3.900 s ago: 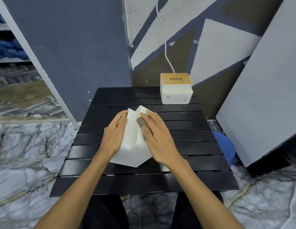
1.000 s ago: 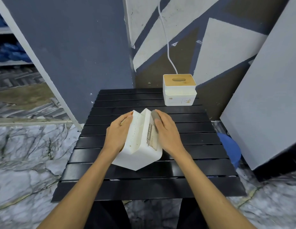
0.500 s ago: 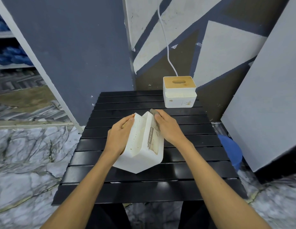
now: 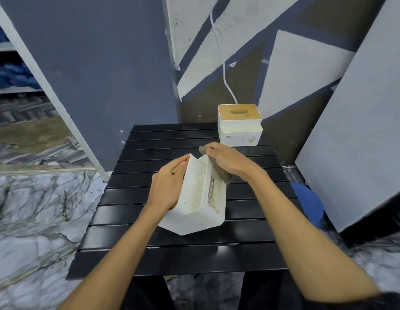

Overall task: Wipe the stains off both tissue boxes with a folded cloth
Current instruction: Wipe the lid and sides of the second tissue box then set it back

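A white tissue box (image 4: 195,211) lies tilted on its corner in the middle of the black slatted table (image 4: 176,258), speckled with brown stains and showing a brown-smeared label side. My left hand (image 4: 169,184) grips its left wall and holds it steady. My right hand (image 4: 228,161) holds a folded grey cloth (image 4: 219,171) against the box's far right edge. A second white tissue box (image 4: 239,126) with a wooden lid stands upright at the table's far right, brown marks on its front.
A white cable (image 4: 221,54) hangs down the painted wall behind the far box. A large grey board (image 4: 355,130) leans at the right, with a blue object (image 4: 307,202) on the floor below it. Marble floor surrounds the table.
My right hand with the cloth has slid from the box's near right side up to its far top edge, uncovering the stained label. My left hand stays on the box.
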Demonstrator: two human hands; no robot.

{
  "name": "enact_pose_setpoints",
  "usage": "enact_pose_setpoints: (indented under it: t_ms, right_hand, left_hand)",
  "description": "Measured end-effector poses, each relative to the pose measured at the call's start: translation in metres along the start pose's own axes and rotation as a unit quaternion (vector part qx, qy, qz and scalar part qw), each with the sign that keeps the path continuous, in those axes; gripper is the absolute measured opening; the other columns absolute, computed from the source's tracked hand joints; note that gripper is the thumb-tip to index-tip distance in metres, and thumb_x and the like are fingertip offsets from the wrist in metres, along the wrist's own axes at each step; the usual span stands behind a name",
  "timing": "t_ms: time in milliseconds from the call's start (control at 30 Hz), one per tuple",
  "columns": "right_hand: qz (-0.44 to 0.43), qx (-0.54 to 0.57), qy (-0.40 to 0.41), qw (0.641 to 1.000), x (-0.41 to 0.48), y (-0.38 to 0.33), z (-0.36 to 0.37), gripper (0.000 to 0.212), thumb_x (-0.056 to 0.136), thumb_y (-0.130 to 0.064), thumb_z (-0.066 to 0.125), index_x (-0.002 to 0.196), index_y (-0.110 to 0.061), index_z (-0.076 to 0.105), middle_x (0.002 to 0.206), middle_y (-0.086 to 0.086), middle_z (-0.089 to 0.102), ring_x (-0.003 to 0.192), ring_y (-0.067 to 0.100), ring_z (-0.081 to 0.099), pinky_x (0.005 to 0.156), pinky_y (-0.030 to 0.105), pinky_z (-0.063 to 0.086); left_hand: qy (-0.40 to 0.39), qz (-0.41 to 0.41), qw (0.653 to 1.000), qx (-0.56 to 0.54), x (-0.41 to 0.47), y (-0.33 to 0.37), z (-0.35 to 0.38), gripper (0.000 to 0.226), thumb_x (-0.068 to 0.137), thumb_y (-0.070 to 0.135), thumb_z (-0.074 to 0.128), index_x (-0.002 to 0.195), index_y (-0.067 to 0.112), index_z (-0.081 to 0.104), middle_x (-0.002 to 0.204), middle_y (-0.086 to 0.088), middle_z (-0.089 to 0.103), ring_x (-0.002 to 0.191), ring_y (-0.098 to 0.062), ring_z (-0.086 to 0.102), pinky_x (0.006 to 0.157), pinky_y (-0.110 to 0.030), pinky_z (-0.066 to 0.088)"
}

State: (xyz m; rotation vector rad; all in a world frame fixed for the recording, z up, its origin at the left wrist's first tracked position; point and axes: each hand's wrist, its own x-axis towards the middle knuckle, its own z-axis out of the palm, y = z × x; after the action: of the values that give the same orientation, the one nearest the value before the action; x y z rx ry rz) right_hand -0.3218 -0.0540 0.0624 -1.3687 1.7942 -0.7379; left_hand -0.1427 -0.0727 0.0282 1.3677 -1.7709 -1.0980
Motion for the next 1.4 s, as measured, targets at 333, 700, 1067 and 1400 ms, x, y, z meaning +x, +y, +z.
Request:
enact_pose_setpoints:
  t_ms: [333, 700, 1067, 1400]
  right_hand:
    - [-0.12, -0.062, 0.173, 0.976, 0.0, 0.015, 0.035, 0.026, 0.098, -0.036, 0.05, 0.114, -0.019, 0.063, 0.114, -0.003, 0.064, 0.104, 0.013, 0.058, 0.082, 0.023, 0.046]
    - [-0.072, -0.063, 0.146, 0.985, -0.012, 0.061, 0.08, 0.055, 0.101, -0.028, 0.046, 0.151, -0.012, 0.029, 0.157, 0.003, 0.027, 0.145, 0.017, 0.019, 0.114, 0.024, 0.015]
    - [-0.093, -0.079, 0.252, 0.96, -0.009, 0.065, 0.093, 0.042, 0.099, -0.024, 0.047, 0.14, -0.014, 0.048, 0.133, 0.004, 0.05, 0.119, 0.021, 0.043, 0.1, 0.032, 0.039]
    - [-0.128, 0.036, 0.294, 0.947, -0.025, 0.06, 0.107, 0.03, 0.099, -0.01, 0.047, 0.125, -0.006, 0.062, 0.128, 0.002, 0.055, 0.111, 0.007, 0.052, 0.101, 0.014, 0.038]
  left_hand:
    - [0.016, 0.046, 0.991, 0.123, 0.006, -0.002, 0.011, 0.04, 0.109, 0.029, 0.037, 0.145, 0.025, 0.054, 0.125, 0.004, 0.066, 0.077, 0.002, 0.05, 0.057, -0.002, 0.037]
    - [-0.018, 0.048, 0.965, 0.257, 0.0, -0.011, 0.021, 0.043, 0.109, 0.024, 0.038, 0.152, 0.022, 0.044, 0.096, -0.01, 0.07, 0.076, -0.026, 0.061, 0.078, -0.039, 0.053]
    - [-0.029, 0.174, 0.828, 0.532, 0.012, -0.016, 0.0, 0.047, 0.106, 0.043, 0.029, 0.145, 0.027, 0.049, 0.123, -0.007, 0.057, 0.109, -0.029, 0.048, 0.093, -0.045, 0.038]
    - [-0.073, 0.152, 0.892, 0.419, 0.014, -0.04, -0.014, 0.056, 0.102, 0.058, 0.025, 0.154, 0.039, 0.036, 0.152, -0.002, 0.035, 0.142, -0.024, 0.032, 0.119, -0.047, 0.022]
